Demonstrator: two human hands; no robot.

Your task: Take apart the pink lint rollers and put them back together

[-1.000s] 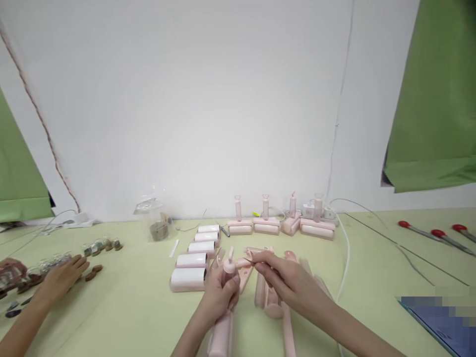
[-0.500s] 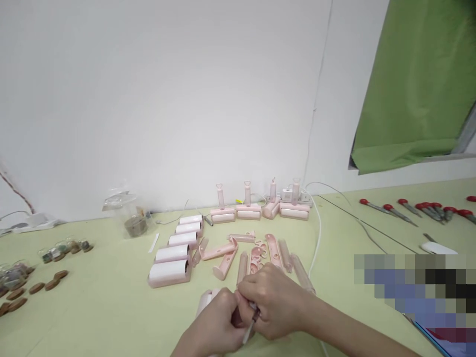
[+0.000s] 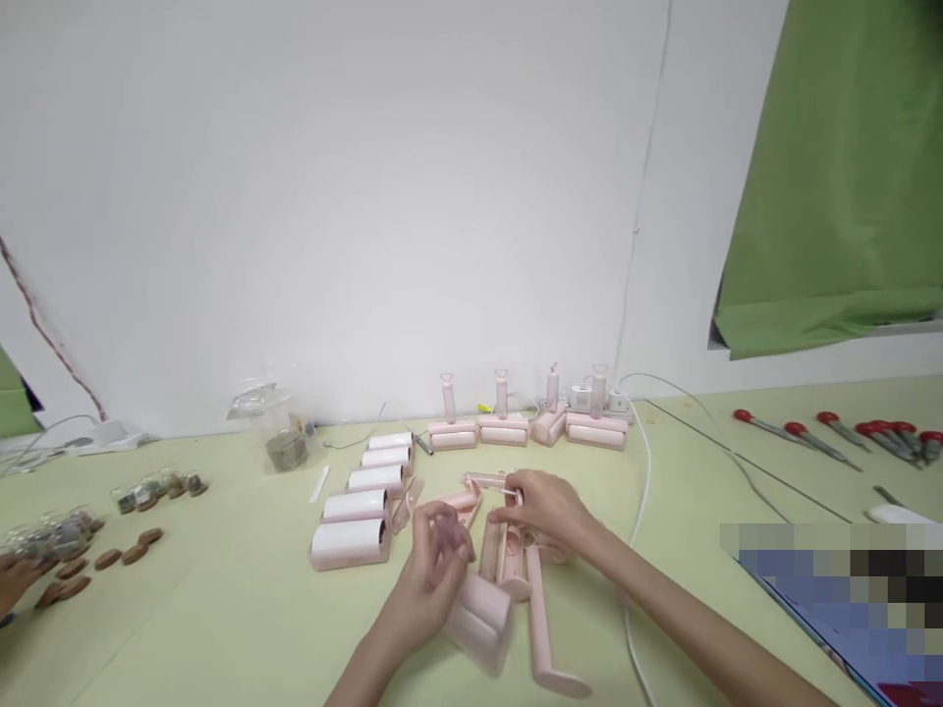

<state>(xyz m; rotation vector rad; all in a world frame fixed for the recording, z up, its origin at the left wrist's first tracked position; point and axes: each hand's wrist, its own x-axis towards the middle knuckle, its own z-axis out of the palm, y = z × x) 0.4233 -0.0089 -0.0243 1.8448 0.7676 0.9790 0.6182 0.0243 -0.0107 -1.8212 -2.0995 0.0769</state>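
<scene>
My left hand point(image 3: 434, 565) has curled fingers and sits against a pink-and-white lint roller point(image 3: 478, 619), which is smeared by motion. The roller seems to be gripped under the thumb, though the contact is partly hidden. Farther forward, my right hand point(image 3: 545, 506) reaches into a group of pink lint roller parts, its fingertips closed on a pink plastic part point(image 3: 510, 498). Below those fingers lies an open pink trough-shaped part point(image 3: 514, 565). A clear pinkish tube point(image 3: 490, 548) is beside it. A long pink piece with a rounded foot point(image 3: 541, 628) rests nearer to me.
Several white-and-pink rollers point(image 3: 349, 543) form a row at left. Assembled rollers with upright handles point(image 3: 503, 429) stand near the wall. A white cable point(image 3: 648, 471) crosses at right, beyond it red-handled tools point(image 3: 821, 442). Another person's hand point(image 3: 16, 579) touches small glass domes point(image 3: 55, 538) at far left.
My hands have moved apart from their close hold on a thin, metallic-looking tool, now out of sight. The right reached forward into the parts. The roller near my left hand shifted right.
</scene>
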